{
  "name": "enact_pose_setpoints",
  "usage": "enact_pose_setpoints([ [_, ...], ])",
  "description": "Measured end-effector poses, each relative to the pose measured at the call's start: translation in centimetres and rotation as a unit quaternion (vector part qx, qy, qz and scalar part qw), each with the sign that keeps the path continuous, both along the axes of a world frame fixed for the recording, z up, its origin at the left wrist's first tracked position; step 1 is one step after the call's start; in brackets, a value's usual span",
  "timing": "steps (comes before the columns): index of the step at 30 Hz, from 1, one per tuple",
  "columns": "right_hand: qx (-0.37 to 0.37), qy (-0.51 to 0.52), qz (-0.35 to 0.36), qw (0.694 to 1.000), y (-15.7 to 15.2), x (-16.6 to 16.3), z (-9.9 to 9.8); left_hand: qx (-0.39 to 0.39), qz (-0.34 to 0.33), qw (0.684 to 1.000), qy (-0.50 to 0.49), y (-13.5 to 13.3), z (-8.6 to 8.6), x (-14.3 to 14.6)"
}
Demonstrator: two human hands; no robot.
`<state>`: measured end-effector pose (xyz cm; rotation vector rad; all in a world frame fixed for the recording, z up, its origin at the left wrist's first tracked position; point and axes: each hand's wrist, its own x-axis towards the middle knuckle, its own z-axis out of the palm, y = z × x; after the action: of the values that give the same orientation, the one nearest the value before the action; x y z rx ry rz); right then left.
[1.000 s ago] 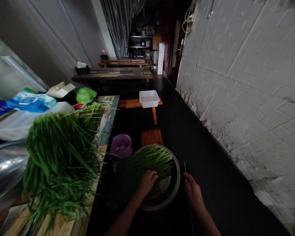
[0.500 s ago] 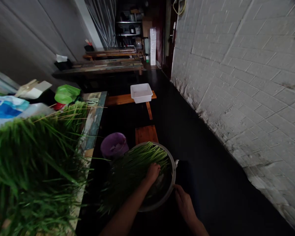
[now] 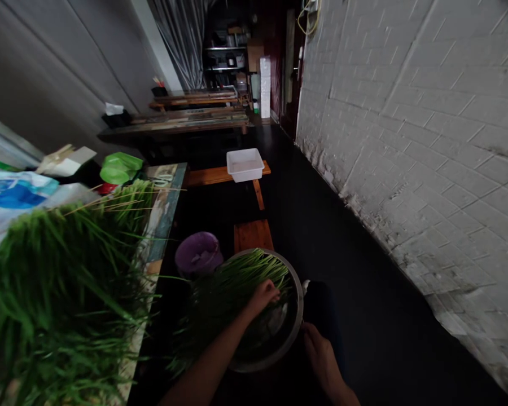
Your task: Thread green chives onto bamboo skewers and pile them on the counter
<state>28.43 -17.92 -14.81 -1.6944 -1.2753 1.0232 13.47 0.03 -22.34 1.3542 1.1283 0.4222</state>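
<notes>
A large round metal basin [image 3: 297,276] stands low in front of me. Long green garlic chives [image 3: 232,282] lie in it, pale cut ends toward the far right, leaves hanging over the near left side. My left hand [image 3: 264,296] reaches into the basin with its fingers curled closed among the chives; the leaves hide part of the grip. At the right rim, my right hand [image 3: 319,349] has its thumb and fingers closed on the basin's edge. Dark wet-looking space shows inside the basin, to the right of the chives.
More chives [image 3: 63,270] are heaped on the table [image 3: 163,217] at left, beside a green plastic bowl [image 3: 121,168]. A purple bucket [image 3: 198,254], a wooden stool [image 3: 254,234] and a white tub [image 3: 244,164] on a bench [image 3: 207,176] stand beyond. A block wall [image 3: 440,141] runs along the right.
The whole view has shifted slightly downward and right. My left hand is turned a little, its fingers more to the right over the chives. My right hand stays at the basin's rim.
</notes>
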Motion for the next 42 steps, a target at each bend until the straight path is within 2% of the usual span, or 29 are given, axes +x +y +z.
enact_pose_setpoints([
  [1,0.006,0.005,0.006,1.000,0.2,-0.1,0.1,-0.045,0.008,0.998,-0.050,-0.4,0.8,-0.3],
  [3,0.012,0.012,0.015,1.000,0.8,-0.6,0.4,-0.086,0.012,0.989,-0.119,-1.1,2.8,-0.7],
  [8,0.028,-0.002,0.022,0.999,2.1,-1.5,1.9,-0.151,0.031,0.968,-0.197,-2.3,7.5,-0.9],
  [11,0.039,-0.013,0.032,0.999,2.4,-1.8,2.6,-0.162,0.044,0.963,-0.211,-2.5,9.0,-0.9],
  [14,0.045,-0.027,0.035,0.998,2.4,-1.9,3.0,-0.166,0.045,0.963,-0.209,-2.6,9.6,-1.0],
  [19,0.058,-0.038,0.038,0.997,2.2,-2.2,3.2,-0.154,0.033,0.968,-0.198,-2.8,9.6,-1.3],
  [29,0.055,-0.043,0.040,0.997,2.2,-2.5,2.5,-0.132,-0.006,0.976,-0.176,-2.8,9.0,-1.4],
  [34,0.047,-0.042,0.037,0.997,1.9,-2.5,1.6,-0.126,-0.057,0.984,-0.112,-2.8,8.8,-2.0],
  [38,0.025,-0.064,0.031,0.997,1.5,-3.0,-0.4,-0.093,-0.136,0.985,-0.058,-3.6,7.2,-2.3],
  [42,0.016,-0.090,0.003,0.996,1.6,-3.3,-2.4,-0.009,-0.211,0.977,-0.034,-4.9,4.5,-1.8],
])
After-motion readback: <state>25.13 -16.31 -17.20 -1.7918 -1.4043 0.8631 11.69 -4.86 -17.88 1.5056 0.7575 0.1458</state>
